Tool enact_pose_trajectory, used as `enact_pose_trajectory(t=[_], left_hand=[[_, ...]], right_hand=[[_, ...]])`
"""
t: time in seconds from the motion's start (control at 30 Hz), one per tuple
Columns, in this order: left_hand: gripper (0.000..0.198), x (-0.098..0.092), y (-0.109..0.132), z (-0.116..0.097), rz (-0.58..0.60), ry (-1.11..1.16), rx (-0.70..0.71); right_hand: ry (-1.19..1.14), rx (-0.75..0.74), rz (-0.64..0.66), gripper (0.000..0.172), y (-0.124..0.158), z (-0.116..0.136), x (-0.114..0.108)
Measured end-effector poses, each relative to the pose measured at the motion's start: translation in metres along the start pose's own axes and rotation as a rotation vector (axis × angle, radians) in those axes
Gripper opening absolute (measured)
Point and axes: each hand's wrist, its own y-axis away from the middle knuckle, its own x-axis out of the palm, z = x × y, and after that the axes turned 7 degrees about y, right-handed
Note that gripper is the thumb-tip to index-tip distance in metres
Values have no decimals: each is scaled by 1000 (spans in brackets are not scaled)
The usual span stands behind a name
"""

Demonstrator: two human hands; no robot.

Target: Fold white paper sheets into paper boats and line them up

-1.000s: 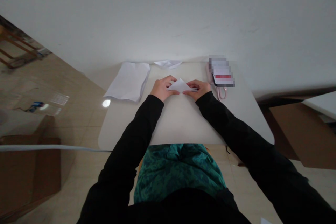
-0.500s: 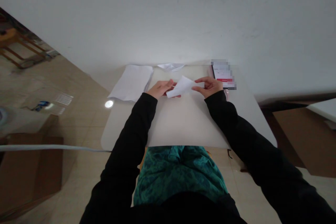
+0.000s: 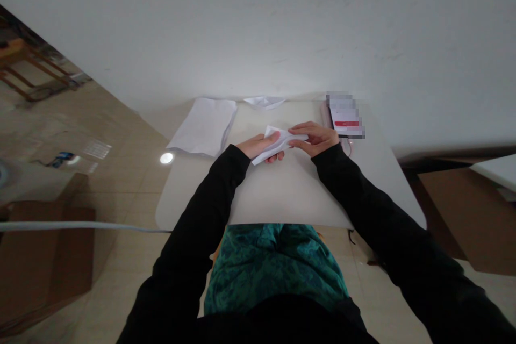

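A folded white paper (image 3: 278,142) is held above the table's middle, pinched between my left hand (image 3: 258,148) and my right hand (image 3: 315,138). Its long point sticks out low to the left, under my left fingers. Part of the fold is hidden behind my fingers. A small folded paper boat (image 3: 264,102) sits at the table's far edge, beyond my hands. To its left lies a stack of white paper sheets (image 3: 205,126).
The white table (image 3: 290,193) has rounded corners. A phone (image 3: 344,121) with a blurred screen lies at the far right, with a pink cable (image 3: 348,146) near it. Cardboard boxes (image 3: 44,258) stand on the tiled floor at left, and another (image 3: 455,209) stands at right.
The paper has risen off the table and turned, now folded narrower. My hands have moved from pressing it flat to pinching it together, closer to each other.
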Motion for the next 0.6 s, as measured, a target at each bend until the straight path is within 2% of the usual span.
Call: enact_pose_trajectory(t=[0.13,0.17,0.3,0.4,0.5,0.6], left_hand=[[56,-1,2,0,-17,-30,39],[52,-3,2,0,-72,-83,65],[45,-7,-1,5,-408,-337,194],[40,-8,-4,4,-502,-391,261],[36,-6,-4,1,-501,-427,276],[33,-5,-2,-2,-489,-440,302]], right_hand=[[47,-19,7,17,-2,2,-6],[68,-26,18,15,-3,1,-7],[121,-96,76,10,-2,-3,-5],[113,-97,118,15,1,-1,-2],[-7,15,113,31,2,5,-2],[-208,245,50,42,-2,6,-5]])
